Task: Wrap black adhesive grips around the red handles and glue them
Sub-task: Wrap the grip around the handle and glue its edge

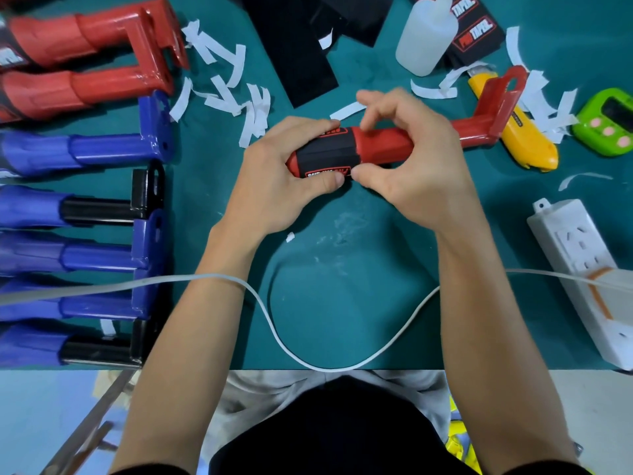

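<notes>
A translucent white squeeze bottle [426, 39] stands at the far side of the bench, nozzle up; I cannot tell what is in it or how full it is. Just beside it lie black printed grips [476, 32], and to their left plain black sheets [294, 53].

The work surface is a teal mat [342, 303], smeared with pale marks near the middle. White paper strips [222, 94] lie scattered across its far half. On the right rest a yellow utility knife [527, 142], a green timer [606, 121] and a white power strip [582, 269]. A white cable [171, 278] loops over the near edge and across the person's forearms. Along the left side, blue handles [102, 149] lie in a row, with more red handles [102, 32] beyond them. Below the mat's edge a pale floor [41, 406] shows.

The red handle [383, 145] is held level between both hands, above the mat's centre, its bracket end pointing right towards the knife. A black grip [329, 152] is wrapped round its left portion. The left hand [274, 186] clasps that wrapped end, thumb underneath. The right hand [421, 166] closes on the handle beside it, fingers curled over the top, thumb tip against the grip's edge. The two thumbs almost touch.
</notes>
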Demonstrator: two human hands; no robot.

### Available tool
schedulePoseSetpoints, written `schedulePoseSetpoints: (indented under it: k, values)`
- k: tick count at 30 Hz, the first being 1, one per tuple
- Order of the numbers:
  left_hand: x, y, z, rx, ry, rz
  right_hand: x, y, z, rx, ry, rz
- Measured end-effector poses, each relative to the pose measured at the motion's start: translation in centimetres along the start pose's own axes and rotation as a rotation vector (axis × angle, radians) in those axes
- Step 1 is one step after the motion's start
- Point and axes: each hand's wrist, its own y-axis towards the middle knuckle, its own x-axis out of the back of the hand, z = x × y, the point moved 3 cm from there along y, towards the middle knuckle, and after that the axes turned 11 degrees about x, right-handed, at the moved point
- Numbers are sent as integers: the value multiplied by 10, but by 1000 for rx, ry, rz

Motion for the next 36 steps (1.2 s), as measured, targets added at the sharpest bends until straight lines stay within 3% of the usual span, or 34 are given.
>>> schedulePoseSetpoints:
  k: [23,36]
  values:
    - [-4,-5,-8,21,-22,-79,-24,-7,1,86,6,-352]
    - [-7,-7,-13,2,-57,-80,-28,-7,0,62,-27,-395]
